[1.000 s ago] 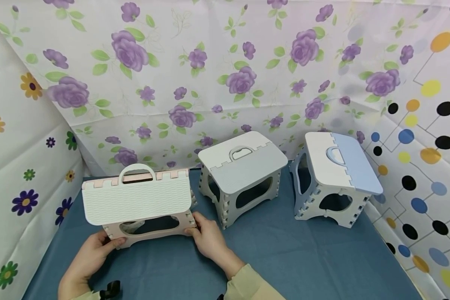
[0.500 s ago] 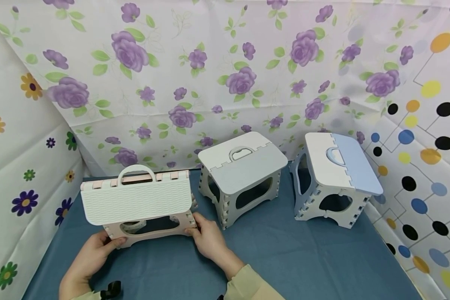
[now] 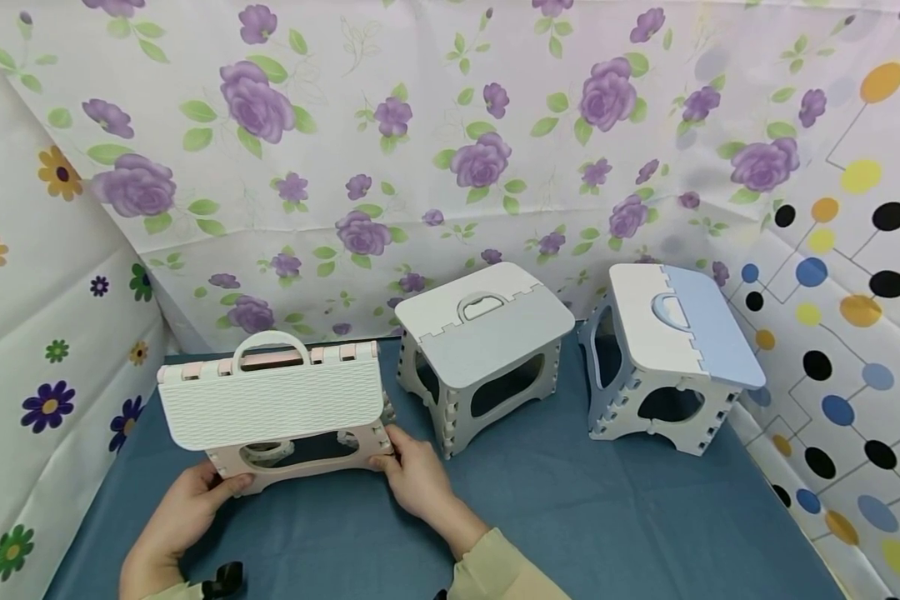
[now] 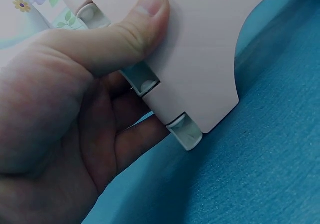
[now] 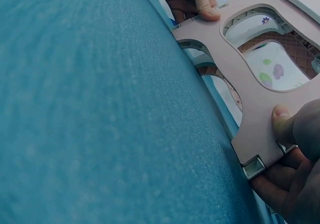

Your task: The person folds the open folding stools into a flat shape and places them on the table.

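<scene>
I grip the pale pink and white plastic folding stool [image 3: 277, 408] by its 2 near lower corners, my left hand [image 3: 183, 512] on 1 and my right hand [image 3: 417, 479] on the other. Each thumb lies on the flat pale pink front panel [image 5: 255, 118], with fingers bent round behind its jointed edge, so thumb and fingers are parted only by the plastic between them. The stool is at the left of the dark blue cloth [image 3: 585, 517]; whether its feet touch the cloth, I cannot tell. Its white ribbed seat panel [image 3: 277, 400] slopes down toward me, and the white arched handle [image 3: 273, 337] rises from the ridge behind. Just beside my right hand stands the grey and white plastic stool [image 3: 487, 325], seat flat, and farther right the light blue and white plastic stool [image 3: 682, 325]. Behind all 3 hangs the white sheet printed with purple roses [image 3: 435, 108].
</scene>
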`<action>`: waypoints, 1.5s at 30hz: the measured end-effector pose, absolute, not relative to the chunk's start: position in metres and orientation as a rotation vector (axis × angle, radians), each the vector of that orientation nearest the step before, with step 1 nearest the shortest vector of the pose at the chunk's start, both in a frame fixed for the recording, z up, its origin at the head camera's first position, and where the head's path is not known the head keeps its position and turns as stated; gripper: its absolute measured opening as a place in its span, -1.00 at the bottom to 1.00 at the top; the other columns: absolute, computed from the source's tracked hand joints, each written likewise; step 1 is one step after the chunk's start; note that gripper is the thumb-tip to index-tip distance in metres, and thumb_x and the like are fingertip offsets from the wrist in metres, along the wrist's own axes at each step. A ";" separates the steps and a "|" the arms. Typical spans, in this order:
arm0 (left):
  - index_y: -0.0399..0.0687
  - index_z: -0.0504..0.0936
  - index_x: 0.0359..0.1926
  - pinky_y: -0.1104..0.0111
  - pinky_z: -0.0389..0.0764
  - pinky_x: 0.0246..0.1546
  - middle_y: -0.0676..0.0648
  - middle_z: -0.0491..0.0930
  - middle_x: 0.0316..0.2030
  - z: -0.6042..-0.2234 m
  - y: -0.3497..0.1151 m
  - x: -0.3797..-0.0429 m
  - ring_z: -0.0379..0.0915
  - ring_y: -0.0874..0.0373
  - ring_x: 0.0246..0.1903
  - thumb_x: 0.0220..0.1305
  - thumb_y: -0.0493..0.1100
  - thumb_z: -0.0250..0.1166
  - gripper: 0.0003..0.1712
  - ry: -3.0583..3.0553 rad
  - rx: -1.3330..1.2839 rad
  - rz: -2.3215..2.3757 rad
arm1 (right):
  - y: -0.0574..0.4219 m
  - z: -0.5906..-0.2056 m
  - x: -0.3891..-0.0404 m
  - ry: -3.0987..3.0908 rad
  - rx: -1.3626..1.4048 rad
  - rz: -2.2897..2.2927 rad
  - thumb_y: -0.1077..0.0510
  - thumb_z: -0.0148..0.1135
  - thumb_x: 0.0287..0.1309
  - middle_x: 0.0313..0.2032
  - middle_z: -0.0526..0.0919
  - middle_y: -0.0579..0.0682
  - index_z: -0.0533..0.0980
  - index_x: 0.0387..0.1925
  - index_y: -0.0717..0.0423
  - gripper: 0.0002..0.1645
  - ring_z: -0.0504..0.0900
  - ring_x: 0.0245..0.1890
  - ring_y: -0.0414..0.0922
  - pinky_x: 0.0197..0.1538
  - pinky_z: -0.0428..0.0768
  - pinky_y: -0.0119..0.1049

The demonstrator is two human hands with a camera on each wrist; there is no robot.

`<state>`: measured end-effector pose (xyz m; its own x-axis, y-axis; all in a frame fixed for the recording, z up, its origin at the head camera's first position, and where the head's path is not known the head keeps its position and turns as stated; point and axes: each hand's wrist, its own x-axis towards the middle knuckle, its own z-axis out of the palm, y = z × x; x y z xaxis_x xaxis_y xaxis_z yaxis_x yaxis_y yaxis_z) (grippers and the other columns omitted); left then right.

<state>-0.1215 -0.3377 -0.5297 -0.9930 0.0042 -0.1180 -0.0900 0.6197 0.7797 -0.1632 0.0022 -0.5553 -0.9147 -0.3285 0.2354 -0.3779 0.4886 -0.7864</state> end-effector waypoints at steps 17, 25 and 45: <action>-0.48 0.61 0.22 0.32 0.48 -0.28 -0.23 0.73 -0.02 -0.530 -0.339 -0.121 0.51 0.18 -0.27 0.63 -0.10 0.25 -0.54 2.727 -0.033 1.325 | 0.003 -0.554 -0.163 -2.682 0.630 1.443 0.02 0.38 0.44 -0.27 0.76 -0.15 0.62 0.07 -0.08 -0.75 0.50 -0.46 -0.36 -0.33 0.50 -0.39; -0.47 0.62 0.21 0.33 0.50 -0.27 -0.24 0.73 0.00 -0.532 -0.340 -0.121 0.53 0.21 -0.25 0.63 -0.12 0.25 -0.56 2.742 0.003 1.331 | 0.002 -0.554 -0.163 -2.695 0.624 1.446 0.03 0.38 0.45 -0.29 0.75 -0.15 0.61 0.04 -0.07 -0.78 0.48 -0.48 -0.35 -0.35 0.48 -0.39; -0.43 0.65 0.15 0.33 0.51 -0.26 -0.23 0.73 -0.02 -0.530 -0.337 -0.121 0.52 0.23 -0.26 0.63 -0.14 0.25 -0.62 2.758 0.030 1.329 | 0.001 -0.552 -0.162 -2.729 0.598 1.448 0.02 0.36 0.46 -0.10 0.82 -0.08 0.63 0.14 -0.06 -0.70 0.60 -0.35 -0.35 -0.24 0.57 -0.32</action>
<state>-0.1212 -0.3372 -0.5299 -0.9966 0.0523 -0.0632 -0.0168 0.6237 0.7815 -0.1623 0.0010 -0.5518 -0.9278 -0.3320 0.1702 -0.3271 0.5042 -0.7992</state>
